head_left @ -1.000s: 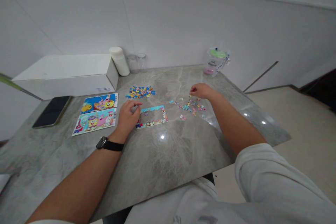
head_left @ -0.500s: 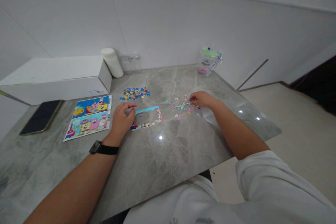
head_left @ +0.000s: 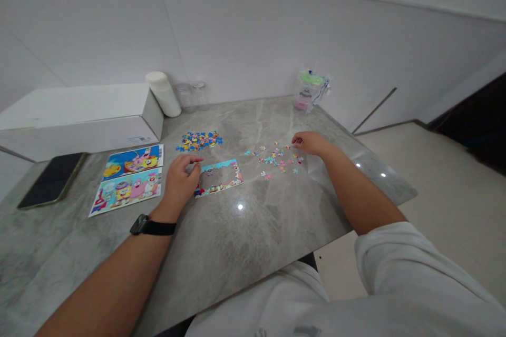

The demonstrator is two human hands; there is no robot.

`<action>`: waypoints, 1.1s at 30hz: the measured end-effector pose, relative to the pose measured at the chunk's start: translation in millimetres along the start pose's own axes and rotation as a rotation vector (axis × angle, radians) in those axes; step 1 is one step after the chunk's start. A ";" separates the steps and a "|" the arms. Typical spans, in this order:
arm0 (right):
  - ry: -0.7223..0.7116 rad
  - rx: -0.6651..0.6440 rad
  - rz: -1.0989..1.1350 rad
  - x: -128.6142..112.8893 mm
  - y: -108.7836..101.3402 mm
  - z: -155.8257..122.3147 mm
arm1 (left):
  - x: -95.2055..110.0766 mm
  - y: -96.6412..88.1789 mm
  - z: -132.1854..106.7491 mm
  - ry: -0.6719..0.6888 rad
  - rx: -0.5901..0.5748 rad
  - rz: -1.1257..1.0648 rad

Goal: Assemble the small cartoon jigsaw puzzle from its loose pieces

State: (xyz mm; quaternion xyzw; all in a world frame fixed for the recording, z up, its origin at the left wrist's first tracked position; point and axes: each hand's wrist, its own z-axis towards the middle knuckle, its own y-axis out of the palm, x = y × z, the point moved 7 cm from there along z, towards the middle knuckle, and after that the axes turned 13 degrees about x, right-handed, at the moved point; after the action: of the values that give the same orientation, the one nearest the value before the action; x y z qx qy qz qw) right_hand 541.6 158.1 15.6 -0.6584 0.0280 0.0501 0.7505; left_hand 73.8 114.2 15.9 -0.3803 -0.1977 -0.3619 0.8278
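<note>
A partly assembled jigsaw puzzle (head_left: 220, 188) lies on the grey table, its border joined around a bare middle. My left hand (head_left: 182, 178) rests at the puzzle's left edge, thumb and forefinger apart, holding nothing I can see. Loose puzzle pieces (head_left: 272, 160) are scattered to the right of the border. Just beyond their right side, my right hand (head_left: 310, 143) has its fingertips pinched together; whatever is between them is too small to make out. Two picture sheets (head_left: 128, 192) with cartoon characters lie left of my left hand.
A second heap of mostly blue and yellow pieces (head_left: 200, 140) sits behind the puzzle. At the left are a phone (head_left: 53, 180) and a white box (head_left: 75, 126). A white bottle (head_left: 164, 96), clear glasses (head_left: 192, 96) and a plastic bag (head_left: 310, 92) stand along the wall.
My right hand has shifted from over the loose pieces to their far right side, uncovering some of them. My left hand stays by the puzzle. The view has turned slightly.
</note>
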 end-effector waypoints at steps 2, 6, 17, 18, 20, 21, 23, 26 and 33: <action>-0.022 0.021 0.007 -7.0 -3.7 8.5 | 0.2 0.2 0.0 0.000 -0.005 -0.003; -0.123 -0.022 0.035 -35.7 -2.1 26.6 | -0.4 1.1 0.1 0.002 -0.017 -0.008; -0.139 -0.214 -0.134 -73.8 16.0 47.3 | 4.5 1.1 -0.1 0.018 -0.013 -0.019; -0.125 -0.234 -0.134 -73.3 15.6 47.0 | 5.1 1.5 -0.1 0.020 -0.010 -0.020; -0.103 -0.274 -0.135 -71.5 14.6 45.6 | 6.3 2.6 -0.1 0.023 -0.007 -0.032; -0.096 -0.286 -0.141 -70.6 13.7 45.1 | 6.9 3.2 -0.1 0.025 -0.005 -0.042; -0.091 -0.292 -0.152 -69.4 10.9 45.0 | 7.3 4.4 -0.2 0.028 -0.001 -0.056; -0.119 -0.270 -0.107 -75.7 3.2 49.3 | 6.5 5.9 -0.3 0.028 0.008 -0.062; -0.344 -0.205 0.129 -157.4 -40.0 70.1 | 5.5 8.9 -1.3 0.039 0.003 -0.084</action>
State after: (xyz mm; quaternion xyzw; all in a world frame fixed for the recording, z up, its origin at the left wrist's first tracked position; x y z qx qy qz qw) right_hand 388.1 216.4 81.2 -0.7097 -0.0636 0.2126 0.6686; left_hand 84.2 114.8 14.0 -0.3634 -0.1976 -0.4034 0.8162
